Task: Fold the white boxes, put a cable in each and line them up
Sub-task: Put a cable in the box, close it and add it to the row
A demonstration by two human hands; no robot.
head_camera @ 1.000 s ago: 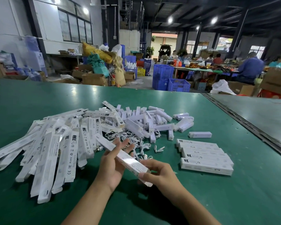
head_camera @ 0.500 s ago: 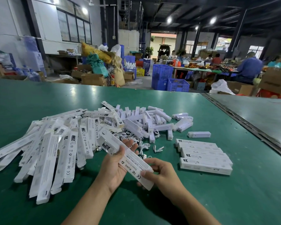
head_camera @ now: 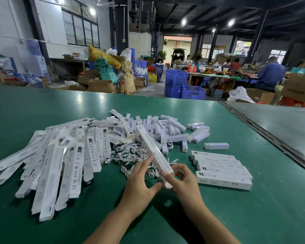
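A long white box [head_camera: 152, 150] is held above the green table [head_camera: 253, 208], its far end raised and pointing away from me. My left hand [head_camera: 139, 184] touches its near part with straight fingers spread. My right hand [head_camera: 181, 180] pinches the near end flap of the box. A heap of flat unfolded white boxes [head_camera: 60, 161] lies at the left. White cables [head_camera: 128, 155] lie tangled behind my hands. Several folded boxes [head_camera: 220, 169] sit in a row at the right.
Small white rectangular parts [head_camera: 165, 129] are piled at the back centre, and one [head_camera: 216, 146] lies alone near the row. A metal seam [head_camera: 264, 134] splits the table at the right. Crates, cartons and seated people fill the hall beyond.
The box has swung from lying across my hands to pointing away from me, its far end lifted. My left hand opened and my right hand moved to the near end flap.
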